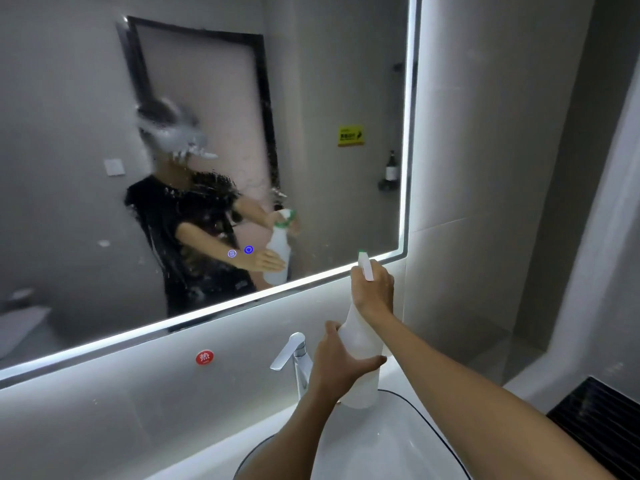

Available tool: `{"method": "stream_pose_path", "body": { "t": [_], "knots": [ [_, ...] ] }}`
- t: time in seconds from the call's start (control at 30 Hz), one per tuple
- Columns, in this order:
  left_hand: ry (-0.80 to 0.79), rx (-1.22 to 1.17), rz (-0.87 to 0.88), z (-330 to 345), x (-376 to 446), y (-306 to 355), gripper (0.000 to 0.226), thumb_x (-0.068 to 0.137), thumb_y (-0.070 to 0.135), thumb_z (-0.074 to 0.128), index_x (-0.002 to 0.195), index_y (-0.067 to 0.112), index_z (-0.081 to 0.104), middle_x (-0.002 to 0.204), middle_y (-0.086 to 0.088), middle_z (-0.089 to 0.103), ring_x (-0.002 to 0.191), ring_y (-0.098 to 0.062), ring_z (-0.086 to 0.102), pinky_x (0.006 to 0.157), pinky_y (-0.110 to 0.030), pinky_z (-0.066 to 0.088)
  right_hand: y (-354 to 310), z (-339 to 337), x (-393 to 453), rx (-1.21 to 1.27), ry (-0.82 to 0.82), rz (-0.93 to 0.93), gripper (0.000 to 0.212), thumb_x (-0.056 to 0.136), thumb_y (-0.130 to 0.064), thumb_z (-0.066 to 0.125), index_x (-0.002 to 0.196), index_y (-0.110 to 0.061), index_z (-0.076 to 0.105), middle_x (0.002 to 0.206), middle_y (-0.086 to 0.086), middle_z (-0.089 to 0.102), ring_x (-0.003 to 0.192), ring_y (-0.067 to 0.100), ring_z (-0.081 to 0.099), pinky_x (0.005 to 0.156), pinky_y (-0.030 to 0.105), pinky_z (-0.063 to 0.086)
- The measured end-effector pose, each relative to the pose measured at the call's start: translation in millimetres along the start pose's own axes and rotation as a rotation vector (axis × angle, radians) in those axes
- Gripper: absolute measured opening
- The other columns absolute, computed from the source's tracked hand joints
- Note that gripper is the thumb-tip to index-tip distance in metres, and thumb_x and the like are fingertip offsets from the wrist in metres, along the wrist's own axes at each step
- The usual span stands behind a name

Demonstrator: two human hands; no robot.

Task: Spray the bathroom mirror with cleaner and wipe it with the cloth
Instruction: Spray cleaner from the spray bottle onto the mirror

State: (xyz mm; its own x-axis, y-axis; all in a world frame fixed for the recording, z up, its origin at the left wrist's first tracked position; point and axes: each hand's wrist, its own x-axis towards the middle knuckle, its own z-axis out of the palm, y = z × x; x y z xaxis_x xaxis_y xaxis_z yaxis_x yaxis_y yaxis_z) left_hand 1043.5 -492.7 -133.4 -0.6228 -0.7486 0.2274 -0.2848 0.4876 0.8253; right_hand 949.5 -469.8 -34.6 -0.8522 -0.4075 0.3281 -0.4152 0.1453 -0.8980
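Fingers (379,359) of left hand (334,367) wrapped round body of spray bottle (360,355) above sink (381,441); right hand (374,292) clenched on trigger head, just under mirror (311,98), already foam-streaked. Nozzle direction unclear: could miss the glass. Runs likely onto wall below. No cloth seen. Legible: red sticker (204,357) "热"; yellow sign (350,135) unreadable.

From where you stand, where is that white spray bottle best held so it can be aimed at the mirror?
Probably by the narrow neck under the spray head, from behind, as the right hand grips the spray bottle now. The left hand steadies its wide body from the side, nozzle facing the mirror.
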Motion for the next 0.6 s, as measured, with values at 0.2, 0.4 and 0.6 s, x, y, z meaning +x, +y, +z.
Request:
{"method": "stream_pose_path", "body": {
  "t": [0.2,0.4,0.6],
  "knots": [
    [0.062,0.039,-0.013,-37,-8,-22,0.083,0.048,0.06,0.087,0.105,0.026,0.037,0.096,0.015,0.057,0.088,-0.003,0.058,0.067,-0.028,0.054,-19,26,-22,0.111,-0.114,-0.01,0.024,0.095,-0.012,0.047,0.074,0.001,0.048,0.069,0.008,0.048,0.066,0.022,0.047,0.06,0.034,0.039],
    [0.158,0.056,-0.022,-73,-21,-45,0.085,0.05,0.064,0.086,0.109,0.026,0.038,0.098,0.014,0.056,0.087,-0.001,0.058,0.065,-0.02,0.053,-47,57,-51,0.153,-0.239,-0.083,0.036,0.095,-0.007,0.046,0.062,-0.018,0.033,0.063,-0.002,0.039,0.057,0.013,0.036,0.048,0.019,0.027],
    [0.216,0.094,-0.042,-93,-27,-58,0.086,0.049,0.068,0.084,0.109,0.029,0.036,0.097,0.016,0.054,0.088,-0.004,0.058,0.072,-0.026,0.057,-60,77,-66,0.185,-0.266,-0.106,0.032,0.094,-0.012,0.046,0.065,-0.018,0.035,0.065,-0.003,0.043,0.064,0.019,0.041,0.058,0.03,0.033]
  ]
}}
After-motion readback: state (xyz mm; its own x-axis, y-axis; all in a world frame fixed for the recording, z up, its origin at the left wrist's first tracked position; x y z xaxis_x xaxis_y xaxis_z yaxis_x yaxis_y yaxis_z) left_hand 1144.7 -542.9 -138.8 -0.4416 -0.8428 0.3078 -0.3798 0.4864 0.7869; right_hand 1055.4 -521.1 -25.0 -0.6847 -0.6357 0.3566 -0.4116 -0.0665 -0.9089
